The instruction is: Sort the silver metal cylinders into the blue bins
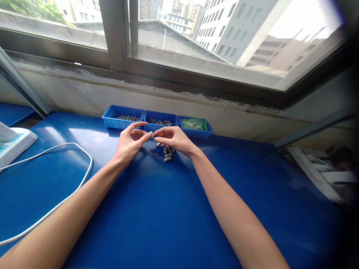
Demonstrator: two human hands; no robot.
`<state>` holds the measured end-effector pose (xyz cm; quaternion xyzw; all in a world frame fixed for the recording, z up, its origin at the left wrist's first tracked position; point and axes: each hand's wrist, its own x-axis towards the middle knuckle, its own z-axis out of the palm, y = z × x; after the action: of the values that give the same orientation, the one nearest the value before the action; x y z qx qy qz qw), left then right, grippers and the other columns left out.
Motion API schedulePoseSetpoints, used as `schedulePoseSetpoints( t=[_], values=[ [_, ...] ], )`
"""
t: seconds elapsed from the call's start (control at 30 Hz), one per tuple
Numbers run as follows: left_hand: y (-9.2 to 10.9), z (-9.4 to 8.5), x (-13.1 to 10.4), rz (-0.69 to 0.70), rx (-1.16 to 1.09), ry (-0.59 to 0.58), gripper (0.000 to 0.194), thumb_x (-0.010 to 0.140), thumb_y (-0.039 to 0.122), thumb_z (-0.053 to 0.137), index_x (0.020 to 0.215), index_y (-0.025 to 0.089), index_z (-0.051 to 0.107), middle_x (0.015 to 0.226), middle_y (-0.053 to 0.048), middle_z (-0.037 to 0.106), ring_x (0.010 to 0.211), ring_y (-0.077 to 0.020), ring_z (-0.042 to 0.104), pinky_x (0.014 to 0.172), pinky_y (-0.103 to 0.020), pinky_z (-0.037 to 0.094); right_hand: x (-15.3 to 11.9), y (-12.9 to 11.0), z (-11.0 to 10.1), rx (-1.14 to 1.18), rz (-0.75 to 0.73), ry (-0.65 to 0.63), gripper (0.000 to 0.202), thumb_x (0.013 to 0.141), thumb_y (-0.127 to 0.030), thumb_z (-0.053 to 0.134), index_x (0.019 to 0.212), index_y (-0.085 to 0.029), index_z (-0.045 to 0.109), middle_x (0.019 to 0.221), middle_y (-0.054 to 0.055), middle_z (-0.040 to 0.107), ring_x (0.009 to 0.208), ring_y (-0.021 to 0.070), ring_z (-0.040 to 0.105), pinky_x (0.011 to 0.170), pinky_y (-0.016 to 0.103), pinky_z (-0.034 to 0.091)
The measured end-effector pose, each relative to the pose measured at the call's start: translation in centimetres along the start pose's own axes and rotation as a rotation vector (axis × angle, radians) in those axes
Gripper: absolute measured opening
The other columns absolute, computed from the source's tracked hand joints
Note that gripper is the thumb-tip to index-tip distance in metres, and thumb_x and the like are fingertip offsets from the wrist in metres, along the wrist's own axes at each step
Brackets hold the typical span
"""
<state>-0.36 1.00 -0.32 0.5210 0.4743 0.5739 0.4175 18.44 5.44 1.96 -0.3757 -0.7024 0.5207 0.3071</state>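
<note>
Over the blue table, my left hand (130, 144) and my right hand (177, 140) meet fingertip to fingertip. Both are closed in a pinch around a tiny part, too small and too covered by the fingers to name. The left index finger is raised away from the thumb. Beneath and beside my right hand lies a loose pile of small metallic cylinders (167, 155), partly hidden by the hand.
Behind the hands stand three blue bins: a left bin (112, 122) with small metal parts, a middle bin (161, 113) with metallic pieces, and a right bin (196, 133) holding green items (193, 123). A white cable (90, 164) loops at left near a white device (24, 140).
</note>
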Motion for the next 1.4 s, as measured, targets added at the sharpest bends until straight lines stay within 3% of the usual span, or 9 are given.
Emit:
schedulePoseSetpoints(
  t=[0.17, 0.37, 0.53, 0.6, 0.7, 0.83, 0.9, 1.03, 1.4],
  values=[
    [0.0, 0.0, -0.1, -0.017, 0.009, 0.008, 0.061, 0.07, 0.051, 0.081, 0.119, 0.018, 0.065, 0.082, -0.004, 0.072, 0.078, -0.0199, 0.069, 0.079, -0.035, 0.056, -0.1, 0.0, 0.0, 0.085, -0.016, 0.001, 0.036, 0.069, -0.037, 0.081, 0.096, -0.014, 0.075, 0.085, 0.006, 0.074, 0.071, 0.0146, 0.067, 0.061, 0.024, 0.052],
    [0.2, 0.3, -0.3, -0.056, -0.07, -0.003, 0.064, 0.067, 0.05, 0.084, 0.117, 0.015, 0.066, 0.082, -0.007, 0.074, 0.08, -0.022, 0.072, 0.082, -0.038, 0.059, -0.1, 0.2, 0.1, 0.078, -0.009, 0.0, 0.04, 0.07, -0.043, 0.082, 0.096, -0.014, 0.075, 0.08, 0.005, 0.073, 0.064, 0.0126, 0.064, 0.054, 0.022, 0.047],
    [0.1, 0.7, -0.1, -0.103, -0.205, -0.051, 0.058, 0.076, 0.049, 0.078, 0.12, 0.013, 0.065, 0.087, -0.008, 0.075, 0.092, -0.0231, 0.073, 0.093, -0.041, 0.058, 0.0, 0.4, 0.0, 0.09, -0.032, 0.036, 0.041, 0.071, -0.046, 0.081, 0.095, -0.014, 0.076, 0.081, 0.006, 0.074, 0.064, 0.0124, 0.064, 0.055, 0.023, 0.047],
    [-0.1, 0.7, 0.0, -0.115, -0.203, -0.042, 0.053, 0.082, 0.051, 0.071, 0.12, 0.014, 0.063, 0.09, -0.009, 0.075, 0.093, -0.0228, 0.073, 0.092, -0.041, 0.058, 0.3, 0.5, -0.2, 0.105, -0.065, 0.124, 0.038, 0.07, -0.045, 0.082, 0.091, -0.014, 0.076, 0.08, 0.006, 0.074, 0.064, 0.0122, 0.063, 0.057, 0.023, 0.048],
    [-0.4, 0.6, -0.1, -0.017, 0.052, -0.079, 0.045, 0.089, 0.051, 0.062, 0.117, 0.016, 0.064, 0.096, -0.01, 0.075, 0.092, -0.0233, 0.073, 0.089, -0.041, 0.058, 0.9, 1.0, -0.6, 0.094, -0.125, 0.365, 0.036, 0.069, -0.044, 0.082, 0.088, -0.015, 0.075, 0.078, 0.005, 0.074, 0.063, 0.0133, 0.064, 0.057, 0.024, 0.051],
    [-0.9, 0.7, -0.8, 0.376, 0.559, -0.37, 0.036, 0.093, 0.04, 0.058, 0.122, 0.02, 0.067, 0.124, -0.011, 0.069, 0.119, -0.0277, 0.062, 0.106, -0.045, 0.047, 1.5, 1.9, -1.3, 0.019, -0.136, 0.752, 0.036, 0.069, -0.045, 0.079, 0.088, -0.015, 0.073, 0.074, 0.005, 0.073, 0.063, 0.0169, 0.067, 0.057, 0.027, 0.055],
    [-1.1, 0.7, -1.1, 0.496, 0.724, -0.513, 0.037, 0.095, 0.037, 0.053, 0.127, 0.022, 0.066, 0.137, -0.01, 0.062, 0.134, -0.031, 0.049, 0.113, -0.05, 0.039, 1.5, 2.3, -1.5, -0.02, -0.119, 0.852, 0.034, 0.071, -0.044, 0.077, 0.087, -0.015, 0.073, 0.073, 0.006, 0.073, 0.062, 0.0186, 0.068, 0.056, 0.029, 0.056],
    [-1.4, 0.7, -1.2, 0.533, 0.859, -0.62, 0.038, 0.098, 0.034, 0.047, 0.132, 0.025, 0.062, 0.139, -0.006, 0.061, 0.139, -0.0326, 0.042, 0.112, -0.053, 0.039, 1.4, 2.4, -1.6, -0.081, -0.098, 0.842, 0.029, 0.073, -0.041, 0.073, 0.086, -0.015, 0.073, 0.075, 0.007, 0.074, 0.064, 0.02, 0.07, 0.057, 0.029, 0.058],
    [-1.3, 0.1, -0.6, 0.567, 0.896, -0.497, 0.026, 0.097, 0.027, 0.05, 0.113, 0.02, 0.069, 0.11, -0.009, 0.069, 0.108, -0.0241, 0.063, 0.095, -0.037, 0.051, 1.3, 1.4, -1.2, -0.057, -0.121, 0.69, 0.021, 0.076, -0.034, 0.069, 0.087, -0.017, 0.073, 0.077, 0.004, 0.073, 0.058, 0.013, 0.065, 0.053, 0.023, 0.054]
  ],
)
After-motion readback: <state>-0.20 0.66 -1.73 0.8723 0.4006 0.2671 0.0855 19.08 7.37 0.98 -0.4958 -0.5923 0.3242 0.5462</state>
